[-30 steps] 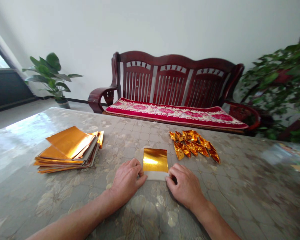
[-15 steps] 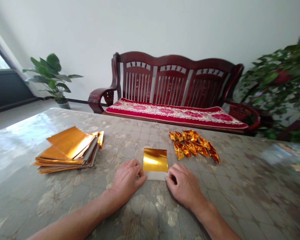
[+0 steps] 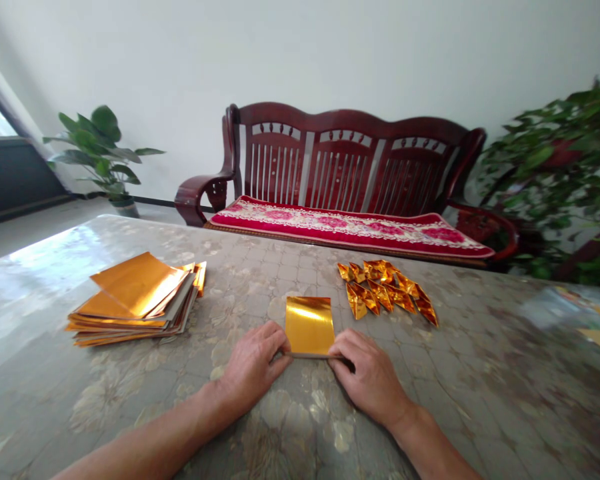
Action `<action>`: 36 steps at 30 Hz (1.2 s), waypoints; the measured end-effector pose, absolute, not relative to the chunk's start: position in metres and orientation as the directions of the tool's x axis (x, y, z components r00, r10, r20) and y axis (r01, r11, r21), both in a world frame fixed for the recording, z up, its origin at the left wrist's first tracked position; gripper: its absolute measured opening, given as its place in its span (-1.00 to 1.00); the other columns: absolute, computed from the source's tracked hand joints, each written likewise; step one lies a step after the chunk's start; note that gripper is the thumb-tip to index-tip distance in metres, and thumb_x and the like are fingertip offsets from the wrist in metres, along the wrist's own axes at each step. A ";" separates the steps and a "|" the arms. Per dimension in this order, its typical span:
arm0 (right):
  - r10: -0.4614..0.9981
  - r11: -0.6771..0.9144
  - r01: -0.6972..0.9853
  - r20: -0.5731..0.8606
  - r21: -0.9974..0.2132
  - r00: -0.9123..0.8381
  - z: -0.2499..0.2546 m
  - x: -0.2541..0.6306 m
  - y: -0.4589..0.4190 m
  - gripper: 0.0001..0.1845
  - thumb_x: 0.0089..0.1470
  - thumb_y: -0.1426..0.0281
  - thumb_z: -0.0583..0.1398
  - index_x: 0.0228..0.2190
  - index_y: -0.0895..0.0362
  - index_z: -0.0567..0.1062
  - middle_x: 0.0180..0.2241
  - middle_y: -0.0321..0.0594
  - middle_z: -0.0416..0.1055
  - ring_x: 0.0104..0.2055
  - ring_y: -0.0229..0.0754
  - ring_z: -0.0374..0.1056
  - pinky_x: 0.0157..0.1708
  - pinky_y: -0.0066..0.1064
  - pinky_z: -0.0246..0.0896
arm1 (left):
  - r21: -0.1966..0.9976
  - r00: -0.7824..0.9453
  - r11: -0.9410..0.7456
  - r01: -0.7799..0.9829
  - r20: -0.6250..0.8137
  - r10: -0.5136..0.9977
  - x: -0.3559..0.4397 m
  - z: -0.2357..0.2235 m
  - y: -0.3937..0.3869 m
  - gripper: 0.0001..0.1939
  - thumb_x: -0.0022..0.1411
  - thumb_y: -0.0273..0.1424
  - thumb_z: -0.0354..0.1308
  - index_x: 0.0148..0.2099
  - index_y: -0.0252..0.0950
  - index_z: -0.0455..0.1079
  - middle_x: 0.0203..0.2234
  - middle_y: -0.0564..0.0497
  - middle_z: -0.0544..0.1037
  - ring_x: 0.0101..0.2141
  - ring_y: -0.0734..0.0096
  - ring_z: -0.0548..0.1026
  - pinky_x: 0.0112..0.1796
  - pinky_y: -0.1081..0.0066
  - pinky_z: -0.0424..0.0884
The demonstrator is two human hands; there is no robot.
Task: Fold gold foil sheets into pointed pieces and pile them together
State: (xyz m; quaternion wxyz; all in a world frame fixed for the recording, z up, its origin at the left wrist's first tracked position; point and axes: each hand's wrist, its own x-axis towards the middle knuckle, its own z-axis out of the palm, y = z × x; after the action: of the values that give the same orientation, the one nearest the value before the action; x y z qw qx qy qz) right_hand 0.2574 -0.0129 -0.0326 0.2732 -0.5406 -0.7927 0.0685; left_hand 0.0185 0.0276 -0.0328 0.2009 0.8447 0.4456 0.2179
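Observation:
A sheet of gold foil paper (image 3: 309, 325) lies on the table between my hands, its shiny side up. My left hand (image 3: 260, 352) is closed in a pinch on the near left corner. On the near right corner, the fingers and thumb of my right hand (image 3: 363, 363) pinch the paper too. The near edge between them shows as a thin pale line, slightly raised. Behind my right hand sit several folded gold foil pieces (image 3: 387, 290), pointed at their ends. A stack of gold foil sheets (image 3: 135, 300) rests to the left, beyond my left hand.
The table (image 3: 260, 280) has a patterned, glossy cover. Clear plastic packaging (image 3: 570, 308) lies at its right side. Past the far edge stands a dark red wooden bench (image 3: 345, 167) with a floral red cover (image 3: 355, 227). Potted plants (image 3: 103, 157) flank it.
The pale strip along the near edge of the sheet has gone from sight, and gold now reaches nearly to that edge. Both hands keep their grip at the corners.

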 end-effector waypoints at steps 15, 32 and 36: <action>0.784 0.608 0.595 0.518 -0.526 -0.342 -0.039 0.263 -0.017 -0.63 0.04 0.69 0.03 -0.30 0.05 0.48 -0.20 -0.19 0.48 -0.14 -0.20 0.44 -0.16 -0.37 0.36 | 0.764 0.437 -0.540 0.353 0.376 0.817 0.016 -0.042 0.027 -0.74 0.28 -0.58 -0.12 -0.36 -0.24 0.32 -0.21 0.00 0.53 -0.15 0.40 0.50 -0.11 0.41 0.38; 0.716 0.666 0.663 0.541 -0.341 -0.441 -0.024 0.259 -0.020 -0.73 0.11 0.55 0.13 -0.21 0.03 0.52 -0.10 -0.12 0.51 -0.03 -0.07 0.42 -0.05 -0.19 0.36 | 0.904 0.018 -0.400 0.149 0.403 0.915 0.017 -0.038 0.028 -0.54 0.20 -0.51 0.12 0.15 -0.21 0.26 -0.32 0.04 0.56 -0.27 0.39 0.56 -0.17 0.37 0.51; 0.725 0.602 0.733 0.602 -0.316 -0.335 -0.028 0.259 -0.018 -0.68 0.10 0.41 0.23 -0.07 0.05 0.44 -0.13 -0.09 0.51 -0.06 -0.02 0.42 -0.06 -0.14 0.35 | 0.639 0.265 -0.751 0.167 0.704 0.659 0.012 -0.026 0.012 -0.87 0.29 -0.49 0.14 -0.15 -0.21 0.46 -0.33 -0.02 0.60 -0.27 0.33 0.57 -0.21 0.35 0.49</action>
State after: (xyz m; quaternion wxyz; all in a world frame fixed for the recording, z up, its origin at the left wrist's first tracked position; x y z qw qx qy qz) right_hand 0.2586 -0.0184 -0.0277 0.3652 -0.4460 -0.8171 -0.0057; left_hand 0.0119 0.0121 -0.0262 0.2264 0.7623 0.2709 0.5425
